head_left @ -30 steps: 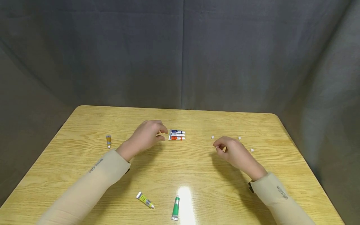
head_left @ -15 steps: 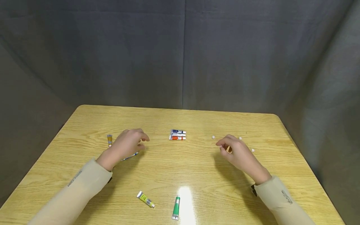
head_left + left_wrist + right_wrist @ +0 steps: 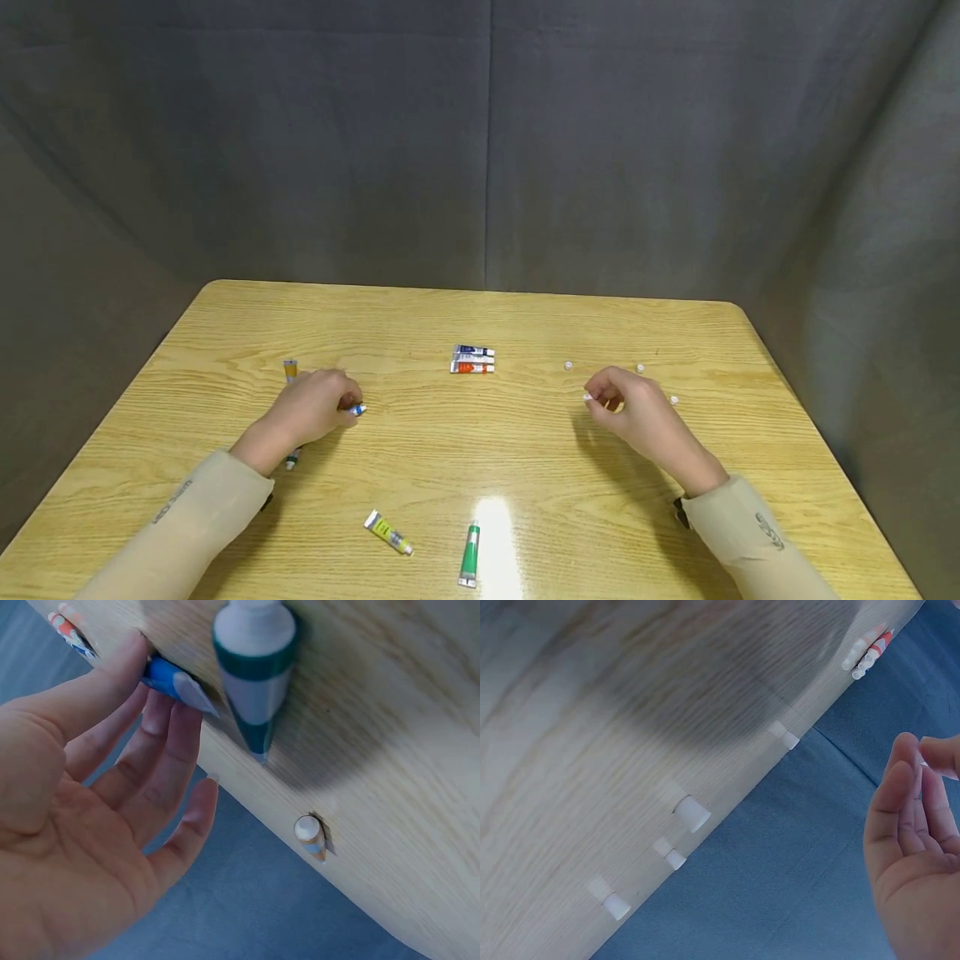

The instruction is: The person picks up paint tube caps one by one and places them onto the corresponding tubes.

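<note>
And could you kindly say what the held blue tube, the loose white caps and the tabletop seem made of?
Blue tube: perhaps thin metal or plastic, smooth, judging by its pale, flattened end.
Loose white caps: probably moulded plastic, smooth and opaque, given their even white surface.
Tabletop: wood or wood-effect laminate with a glossy finish, given its grain and bright glare.

Left of the head view's centre, the left hand [image 3: 309,406] and wrist hide a blue tube [image 3: 359,410] except 1 end, plus the lower end of an ochre tube [image 3: 290,369] and most of a dark green tube [image 3: 291,462]. Print on 3 tubes [image 3: 473,359], mid-frame, is illegibly small. The right wrist view's right edge crops the right hand [image 3: 919,855].
</note>
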A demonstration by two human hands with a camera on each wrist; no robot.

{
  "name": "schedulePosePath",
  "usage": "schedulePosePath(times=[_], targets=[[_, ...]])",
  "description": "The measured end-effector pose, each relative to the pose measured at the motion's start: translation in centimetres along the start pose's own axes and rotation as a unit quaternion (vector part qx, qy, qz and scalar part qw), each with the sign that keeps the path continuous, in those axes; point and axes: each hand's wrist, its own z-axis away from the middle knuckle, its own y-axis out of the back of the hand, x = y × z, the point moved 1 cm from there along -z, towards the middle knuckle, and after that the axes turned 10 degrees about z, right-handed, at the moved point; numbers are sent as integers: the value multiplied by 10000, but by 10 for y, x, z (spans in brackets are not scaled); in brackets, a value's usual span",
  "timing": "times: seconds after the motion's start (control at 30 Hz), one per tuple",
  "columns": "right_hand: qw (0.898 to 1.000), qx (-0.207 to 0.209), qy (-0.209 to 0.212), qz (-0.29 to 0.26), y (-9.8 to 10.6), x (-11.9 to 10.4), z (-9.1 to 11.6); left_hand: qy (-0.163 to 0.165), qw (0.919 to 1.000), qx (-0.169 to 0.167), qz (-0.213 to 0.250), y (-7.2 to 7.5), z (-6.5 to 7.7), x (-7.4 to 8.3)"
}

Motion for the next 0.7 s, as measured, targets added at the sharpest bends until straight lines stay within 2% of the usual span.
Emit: schedulePosePath(times=[0.17, 0.43, 0.53, 0.7], targets=[[10000, 5, -58, -12, 0, 2, 2, 145, 9999, -27, 24, 0, 2, 1], [10000, 78, -10, 17, 0, 4, 3, 56, 9998, 84, 162, 1, 0, 3], [9998, 154, 60, 54, -1, 4, 2, -79, 9995, 229, 221, 3, -3, 10], [9994, 263, 219, 16, -3, 2, 0, -535, 9967, 600, 146, 5, -11, 28]])
